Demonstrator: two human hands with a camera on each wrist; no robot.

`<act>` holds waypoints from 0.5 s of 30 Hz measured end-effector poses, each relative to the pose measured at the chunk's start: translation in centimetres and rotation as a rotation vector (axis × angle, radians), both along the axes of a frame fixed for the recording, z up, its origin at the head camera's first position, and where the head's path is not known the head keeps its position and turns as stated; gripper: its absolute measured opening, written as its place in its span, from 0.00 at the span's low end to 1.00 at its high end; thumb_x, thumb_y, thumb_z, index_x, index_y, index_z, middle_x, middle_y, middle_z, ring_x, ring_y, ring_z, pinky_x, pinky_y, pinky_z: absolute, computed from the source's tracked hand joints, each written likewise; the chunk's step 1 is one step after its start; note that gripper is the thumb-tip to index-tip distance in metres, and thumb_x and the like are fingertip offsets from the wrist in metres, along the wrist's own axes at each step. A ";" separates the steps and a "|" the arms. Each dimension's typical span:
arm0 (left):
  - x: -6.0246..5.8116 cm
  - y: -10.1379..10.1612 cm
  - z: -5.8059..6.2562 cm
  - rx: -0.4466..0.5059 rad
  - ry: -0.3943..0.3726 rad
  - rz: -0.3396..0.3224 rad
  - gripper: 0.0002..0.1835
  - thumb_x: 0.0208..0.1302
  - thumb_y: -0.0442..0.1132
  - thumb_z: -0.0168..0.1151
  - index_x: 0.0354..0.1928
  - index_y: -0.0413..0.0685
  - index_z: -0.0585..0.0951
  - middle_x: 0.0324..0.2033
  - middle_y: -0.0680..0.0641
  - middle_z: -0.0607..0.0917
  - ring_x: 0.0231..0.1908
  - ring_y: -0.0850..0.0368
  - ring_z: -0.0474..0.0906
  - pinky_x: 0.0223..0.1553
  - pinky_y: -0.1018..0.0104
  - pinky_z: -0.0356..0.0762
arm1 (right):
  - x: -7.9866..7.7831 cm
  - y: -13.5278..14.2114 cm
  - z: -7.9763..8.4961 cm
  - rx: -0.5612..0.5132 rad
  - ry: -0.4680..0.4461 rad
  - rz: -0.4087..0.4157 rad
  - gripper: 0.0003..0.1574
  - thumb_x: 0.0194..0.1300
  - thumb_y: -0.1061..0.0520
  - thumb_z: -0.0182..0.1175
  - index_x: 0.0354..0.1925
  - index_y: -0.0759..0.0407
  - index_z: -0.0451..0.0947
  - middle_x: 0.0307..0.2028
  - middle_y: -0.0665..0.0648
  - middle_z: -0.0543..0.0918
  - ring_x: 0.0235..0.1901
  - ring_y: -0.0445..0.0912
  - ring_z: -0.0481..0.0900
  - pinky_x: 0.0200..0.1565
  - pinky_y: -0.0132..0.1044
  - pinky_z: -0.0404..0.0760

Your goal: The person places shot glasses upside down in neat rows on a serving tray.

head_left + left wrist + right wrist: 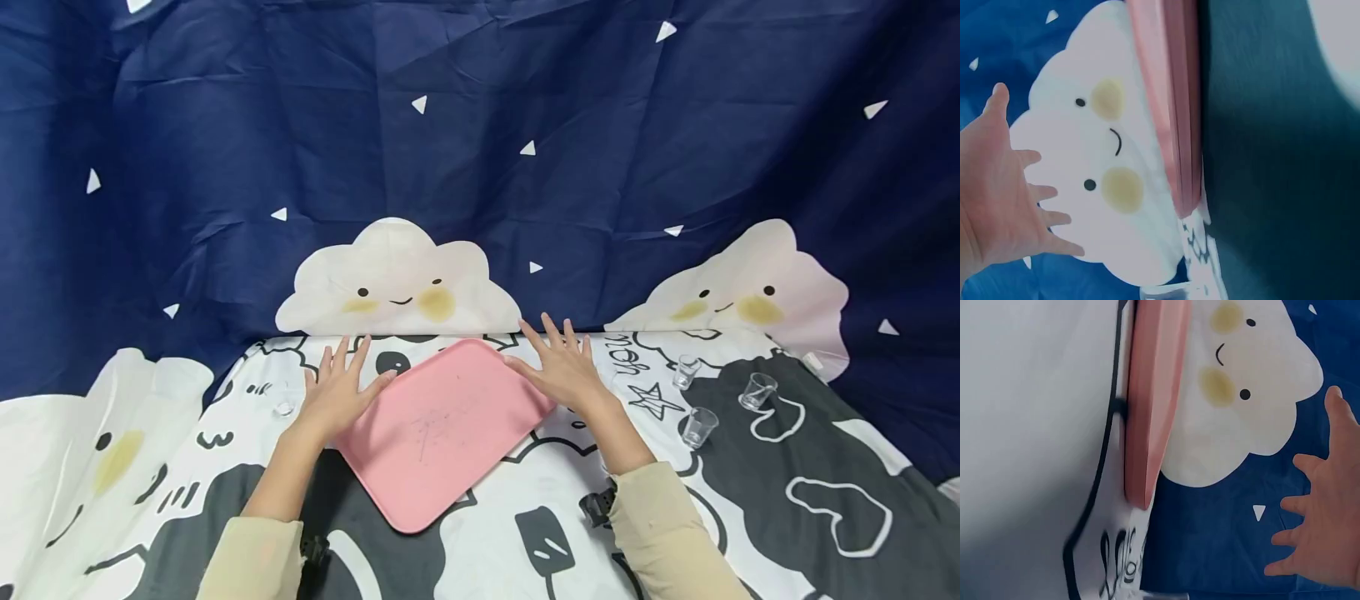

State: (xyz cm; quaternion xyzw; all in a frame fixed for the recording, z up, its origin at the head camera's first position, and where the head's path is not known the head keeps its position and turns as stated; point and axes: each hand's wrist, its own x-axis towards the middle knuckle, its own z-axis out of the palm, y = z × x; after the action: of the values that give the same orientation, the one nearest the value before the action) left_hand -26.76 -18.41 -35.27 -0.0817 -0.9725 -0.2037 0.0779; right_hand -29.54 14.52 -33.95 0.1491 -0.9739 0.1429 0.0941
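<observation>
A pink rectangular tray (pixel 442 433) lies at an angle on the patterned cloth between both hands, with small dark marks on its surface. My left hand (pixel 333 400) is over the tray's left corner, fingers spread. In the left wrist view, a gap shows between that hand (pixel 1007 194) and the tray's side (pixel 1175 112). Over the tray's right corner is my right hand (pixel 566 373), its fingers spread too. The right wrist view shows this hand (pixel 1329 506) apart from the tray's wall (pixel 1147 412). Neither hand holds anything.
Three small clear glasses stand on the right: a back one (pixel 686 372), a far-right one (pixel 757 391) and a nearer one (pixel 700 427). A small clear object (pixel 283 408) sits left of my left hand. A dark blue curtain (pixel 585 192) with clouds hangs behind.
</observation>
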 end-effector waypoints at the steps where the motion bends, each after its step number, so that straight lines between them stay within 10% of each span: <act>1: 0.0 -0.2 0.0 0.058 0.000 -0.008 0.43 0.63 0.66 0.41 0.72 0.49 0.46 0.68 0.35 0.42 0.65 0.32 0.33 0.56 0.32 0.31 | 0.0 -0.2 0.0 -0.031 -0.006 0.005 0.47 0.61 0.26 0.40 0.71 0.45 0.48 0.70 0.61 0.44 0.66 0.63 0.35 0.59 0.63 0.34; 8: 0.2 -2.8 -0.4 0.439 -0.054 0.015 0.38 0.67 0.49 0.50 0.69 0.36 0.48 0.62 0.25 0.54 0.61 0.29 0.50 0.57 0.38 0.50 | -0.5 -1.4 -0.8 -0.403 -0.074 0.118 0.37 0.69 0.37 0.41 0.70 0.49 0.52 0.69 0.62 0.50 0.66 0.61 0.42 0.60 0.60 0.44; 15: 1.0 -4.7 -2.3 0.494 -0.269 0.037 0.34 0.61 0.37 0.58 0.64 0.29 0.56 0.52 0.23 0.68 0.49 0.35 0.70 0.47 0.47 0.69 | -1.6 -1.7 -2.8 -0.768 -0.248 0.163 0.38 0.70 0.37 0.36 0.71 0.52 0.50 0.69 0.56 0.52 0.67 0.51 0.47 0.63 0.48 0.45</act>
State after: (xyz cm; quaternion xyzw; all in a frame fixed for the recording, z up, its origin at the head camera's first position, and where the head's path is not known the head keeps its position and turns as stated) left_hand -25.80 -23.12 -37.55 -0.0149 -0.8964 -0.4420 -0.0308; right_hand -31.11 12.83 -36.77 0.1617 -0.8387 0.5199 0.0132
